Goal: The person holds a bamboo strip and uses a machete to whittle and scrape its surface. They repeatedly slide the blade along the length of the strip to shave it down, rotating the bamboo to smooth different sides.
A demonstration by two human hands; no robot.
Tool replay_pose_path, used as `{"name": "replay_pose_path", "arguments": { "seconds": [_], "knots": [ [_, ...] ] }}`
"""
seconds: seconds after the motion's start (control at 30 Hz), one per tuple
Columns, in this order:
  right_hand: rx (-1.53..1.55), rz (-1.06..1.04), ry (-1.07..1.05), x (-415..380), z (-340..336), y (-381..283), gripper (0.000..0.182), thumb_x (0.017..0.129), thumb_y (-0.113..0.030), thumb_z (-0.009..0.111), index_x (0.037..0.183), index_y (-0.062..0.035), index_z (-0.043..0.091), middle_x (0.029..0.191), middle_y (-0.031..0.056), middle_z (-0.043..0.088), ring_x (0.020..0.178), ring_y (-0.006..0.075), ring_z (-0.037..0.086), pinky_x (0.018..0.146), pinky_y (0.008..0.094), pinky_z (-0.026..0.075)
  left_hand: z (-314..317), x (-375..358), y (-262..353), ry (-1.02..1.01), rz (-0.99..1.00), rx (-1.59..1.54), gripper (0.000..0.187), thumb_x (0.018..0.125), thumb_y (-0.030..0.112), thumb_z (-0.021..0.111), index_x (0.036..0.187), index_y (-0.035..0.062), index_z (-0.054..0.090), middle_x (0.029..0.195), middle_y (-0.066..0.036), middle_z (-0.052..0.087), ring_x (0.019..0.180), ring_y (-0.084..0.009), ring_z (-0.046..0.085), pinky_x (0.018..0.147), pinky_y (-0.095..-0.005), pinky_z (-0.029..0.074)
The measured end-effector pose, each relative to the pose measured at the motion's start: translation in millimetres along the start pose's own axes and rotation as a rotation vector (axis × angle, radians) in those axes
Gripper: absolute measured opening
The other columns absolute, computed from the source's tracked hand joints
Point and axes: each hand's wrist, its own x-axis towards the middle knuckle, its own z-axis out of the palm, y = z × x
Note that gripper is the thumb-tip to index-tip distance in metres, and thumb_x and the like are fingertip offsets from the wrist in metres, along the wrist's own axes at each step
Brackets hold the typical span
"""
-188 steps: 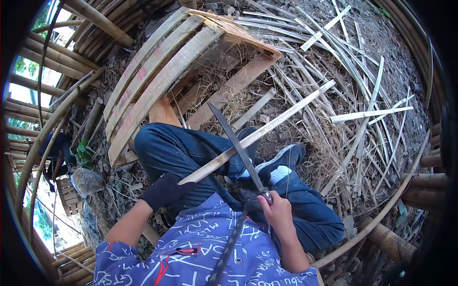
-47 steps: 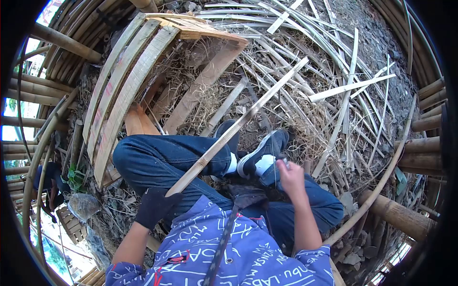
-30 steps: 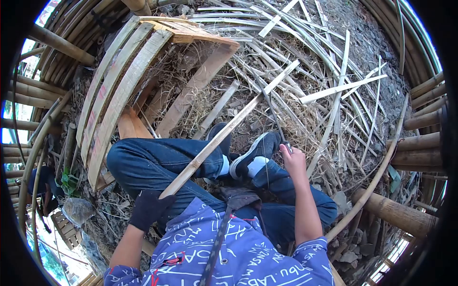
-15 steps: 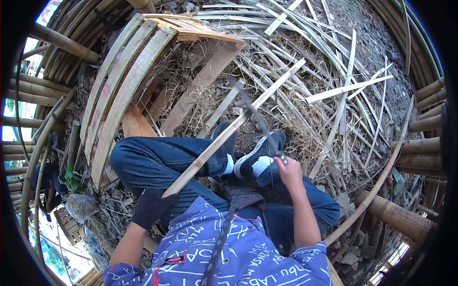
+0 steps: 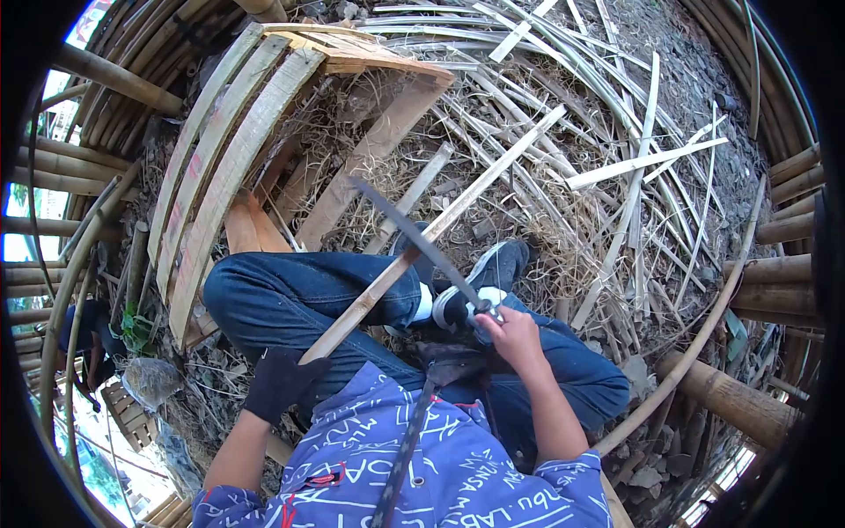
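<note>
My left hand [image 5: 283, 384], in a black glove, is closed round the near end of a long bamboo strip [image 5: 480, 189]. The strip slants up and away across my crossed legs to the litter on the ground. Bare, my right hand [image 5: 512, 338] grips the handle of a long-bladed knife [image 5: 444, 266] over my right leg. Its dark, narrow blade points up and left and crosses the strip near the middle, overlapping it in this view. The fingers wrap the handle and hide most of it.
A slatted wooden crate [image 5: 233, 167] lies tipped at the left, shavings inside. Split bamboo strips [image 5: 647, 163] and curly shavings [image 5: 563, 229] litter the ground ahead. Bamboo poles [image 5: 739, 400] enclose both sides. Another person [image 5: 86, 339] is at the far left edge.
My right hand has moved slightly left and down, and the knife blade has swung left and down across the strip. My left hand and the strip have hardly moved.
</note>
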Motion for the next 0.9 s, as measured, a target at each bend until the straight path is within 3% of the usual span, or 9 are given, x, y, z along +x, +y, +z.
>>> {"name": "replay_pose_path", "arguments": {
  "seconds": [0.07, 0.13, 0.2, 0.33, 0.47, 0.53, 0.6, 0.67, 0.9],
  "knots": [
    [0.082, 0.064, 0.131, 13.5, -0.6, 13.6, 0.053, 0.085, -0.055, 0.061, 0.081, -0.0017, 0.068, 0.072, 0.0224, 0.065, 0.073, 0.0417, 0.064, 0.065, 0.0486, 0.05, -3.9, -0.4, 3.1, 0.046, 0.048, 0.059, 0.019, 0.086, 0.04, 0.06, 0.092, 0.027, 0.073, 0.068, -0.013, 0.063, 0.062, -0.0331, 0.063, 0.056, -0.045, 0.049],
    [0.235, 0.128, 0.189, 30.5, -3.1, 32.4, 0.053, 0.086, -0.052, 0.061, 0.077, -0.0002, 0.065, 0.072, 0.0246, 0.064, 0.073, 0.0426, 0.063, 0.064, 0.0491, 0.048, -16.3, 0.6, 14.3, -0.005, -0.148, -0.243, 0.021, 0.086, 0.042, 0.06, 0.091, 0.0265, 0.073, 0.067, -0.013, 0.063, 0.062, -0.0328, 0.063, 0.056, -0.0448, 0.049],
    [0.195, 0.12, 0.304, 39.5, -7.4, 38.7, 0.052, 0.088, -0.049, 0.061, 0.075, 0.0013, 0.064, 0.07, 0.0245, 0.063, 0.07, 0.0428, 0.063, 0.062, 0.0481, 0.047, -15.3, 2.1, 14.9, -0.029, -0.191, -0.241, 0.022, 0.086, 0.044, 0.06, 0.091, 0.0263, 0.073, 0.067, -0.013, 0.063, 0.061, -0.0329, 0.063, 0.055, -0.0447, 0.049],
    [0.348, 0.167, 0.229, 19.0, -23.2, 10.4, 0.052, 0.088, -0.047, 0.061, 0.074, 0.0023, 0.063, 0.068, 0.0244, 0.061, 0.067, 0.0423, 0.062, 0.06, 0.0472, 0.047, -19.8, 1.5, 19.7, -0.034, -0.257, -0.279, 0.03, 0.083, 0.048, 0.063, 0.086, 0.0201, 0.074, 0.065, -0.014, 0.063, 0.06, -0.0343, 0.063, 0.055, -0.045, 0.049],
    [0.274, 0.051, -0.036, -16.0, -21.7, -29.6, 0.049, 0.087, -0.047, 0.063, 0.076, 0.0015, 0.066, 0.065, 0.0233, 0.061, 0.065, 0.0414, 0.063, 0.059, 0.0468, 0.047, -22.3, 4.1, 23.8, -0.043, -0.37, -0.338, 0.038, 0.081, 0.05, 0.065, 0.08, 0.013, 0.073, 0.062, -0.016, 0.061, 0.059, -0.0358, 0.062, 0.055, -0.0454, 0.048],
    [0.27, -0.026, -0.044, -16.0, -3.0, -28.9, 0.052, 0.086, -0.051, 0.063, 0.078, 0.0002, 0.066, 0.066, 0.0234, 0.062, 0.067, 0.0429, 0.063, 0.06, 0.0483, 0.048, -22.8, 3.4, 24.1, 0.023, -0.304, -0.302, 0.045, 0.079, 0.051, 0.067, 0.075, 0.0068, 0.071, 0.062, -0.019, 0.061, 0.06, -0.0372, 0.062, 0.056, -0.0458, 0.049],
    [0.084, -0.106, -0.004, -8.0, 19.5, -19.0, 0.054, 0.085, -0.055, 0.062, 0.08, -0.0011, 0.066, 0.068, 0.0242, 0.063, 0.07, 0.044, 0.064, 0.062, 0.0506, 0.049, -24.4, 3.0, 25.3, -0.005, -0.363, -0.338, 0.045, 0.079, 0.051, 0.068, 0.074, 0.006, 0.071, 0.063, -0.019, 0.062, 0.061, -0.0378, 0.063, 0.058, -0.0457, 0.049],
    [0.027, -0.048, 0.046, 4.4, 13.4, -8.9, 0.055, 0.085, -0.057, 0.06, 0.083, -0.0017, 0.065, 0.07, 0.0249, 0.064, 0.073, 0.0447, 0.064, 0.064, 0.0517, 0.05, -28.8, 8.1, 28.6, -0.012, -0.417, -0.383, 0.046, 0.078, 0.05, 0.068, 0.074, 0.0051, 0.071, 0.064, -0.02, 0.063, 0.062, -0.0383, 0.063, 0.059, -0.0456, 0.05],
    [0.227, 0.069, 0.209, 32.9, -7.7, 13.2, 0.055, 0.088, -0.049, 0.06, 0.073, 0.0033, 0.062, 0.07, 0.0259, 0.062, 0.07, 0.044, 0.062, 0.061, 0.0481, 0.047, -31.0, 7.1, 29.9, -0.032, -0.446, -0.357, 0.048, 0.075, 0.051, 0.071, 0.076, 0.0025, 0.071, 0.067, -0.022, 0.064, 0.066, -0.0385, 0.065, 0.063, -0.0453, 0.051]
  ]
}}
